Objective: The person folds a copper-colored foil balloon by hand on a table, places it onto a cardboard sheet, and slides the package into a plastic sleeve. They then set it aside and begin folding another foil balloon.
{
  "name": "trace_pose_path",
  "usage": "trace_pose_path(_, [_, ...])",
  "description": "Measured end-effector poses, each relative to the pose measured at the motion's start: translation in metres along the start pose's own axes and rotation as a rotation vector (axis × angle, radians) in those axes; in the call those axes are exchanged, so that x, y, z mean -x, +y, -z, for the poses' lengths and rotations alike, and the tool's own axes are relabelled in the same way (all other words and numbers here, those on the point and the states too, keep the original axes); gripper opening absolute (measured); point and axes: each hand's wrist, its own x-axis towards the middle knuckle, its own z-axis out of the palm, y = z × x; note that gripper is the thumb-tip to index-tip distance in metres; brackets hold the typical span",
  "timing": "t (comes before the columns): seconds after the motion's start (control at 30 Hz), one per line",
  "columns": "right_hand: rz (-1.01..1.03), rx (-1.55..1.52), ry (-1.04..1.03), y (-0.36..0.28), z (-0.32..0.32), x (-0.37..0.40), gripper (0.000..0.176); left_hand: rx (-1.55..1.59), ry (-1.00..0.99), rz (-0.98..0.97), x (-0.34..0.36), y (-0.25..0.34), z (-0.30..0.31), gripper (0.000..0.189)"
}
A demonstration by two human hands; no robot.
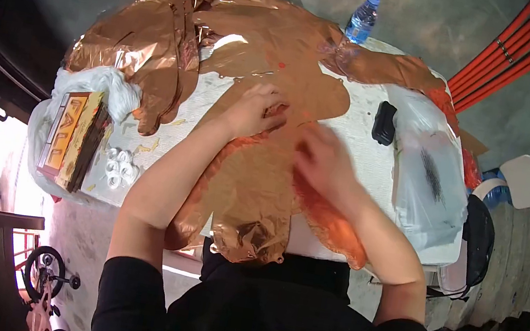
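Note:
A large copper-coloured foil balloon (256, 178), uninflated, lies across the table in front of me, its lower end hanging over the near edge. My left hand (261, 111) rests on its middle, fingers bent and thumb apart from them, with no object visible between. Just to the right, my right hand (324, 160) is over the same foil and smeared by motion, so its fingers cannot be read. Crumpled orange-red foil (331, 227) shows beneath the right forearm. More copper foil (139, 44) is spread along the table's far side.
The white table (358, 135) holds a water bottle (362, 21), a black case (384, 123) and a plastic bag (428, 176) at right. To the left are a box (70, 136), white rings (119, 168) and white plastic (112, 88). Orange poles (508, 54) stand beyond.

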Motion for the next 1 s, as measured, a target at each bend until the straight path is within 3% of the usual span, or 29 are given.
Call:
trace_pose_path(0.03, [-0.09,0.147,0.089,0.01,0.01,0.008,0.035,-0.023,0.014,-0.003,0.001,0.001,0.0,0.033])
trace_pose_path(0.1, [-0.259,0.265,0.004,0.029,0.021,0.022,0.024,-0.047,0.005,0.007,0.004,0.005,-0.001,0.032])
trace_pose_path(0.13, [-0.263,0.267,0.012,0.034,0.022,0.024,0.024,-0.075,0.0,0.013,0.002,0.007,0.0,0.032])
trace_pose_path(0.2, [-0.42,0.127,-0.171,0.039,0.024,0.028,0.018,-0.102,-0.005,0.002,0.002,0.01,0.0,0.032])
trace_pose_path(0.43, [-0.242,0.007,-0.102,0.044,0.024,0.023,0.011,-0.178,-0.011,-0.014,0.005,0.014,-0.001,0.035])
trace_pose_path(0.5, [-0.302,-0.473,-0.271,0.044,0.029,0.014,0.008,-0.206,-0.01,-0.014,0.005,0.013,-0.002,0.035])
trace_pose_path(0.63, [-0.284,-0.74,-0.365,0.043,0.022,-0.016,0.012,-0.225,-0.015,-0.022,0.005,0.013,-0.001,0.036])
trace_pose_path(0.7, [-0.696,-1.375,-0.095,0.051,0.009,-0.03,0.019,-0.217,-0.007,-0.028,0.005,0.014,0.0,0.036])
trace_pose_path(0.77, [-0.742,-1.233,-0.084,0.058,0.01,-0.039,0.023,-0.201,0.0,-0.025,0.005,0.013,-0.001,0.036])
trace_pose_path(0.83, [-0.719,-1.062,-0.125,0.072,0.005,-0.049,0.026,-0.186,0.002,-0.02,0.005,0.013,-0.002,0.034])
trace_pose_path(0.9, [-0.702,-1.079,-0.019,0.075,-0.004,-0.065,0.027,-0.181,0.008,-0.024,0.004,0.012,-0.002,0.034])
trace_pose_path(0.97, [-0.529,-1.255,0.241,0.07,-0.004,-0.079,0.029,-0.181,0.014,-0.031,0.004,0.012,-0.002,0.033])
trace_pose_path(1.0, [-0.198,-0.562,0.637,0.103,-0.027,-0.099,0.031,-0.18,0.014,-0.025,0.005,0.013,-0.002,0.033])
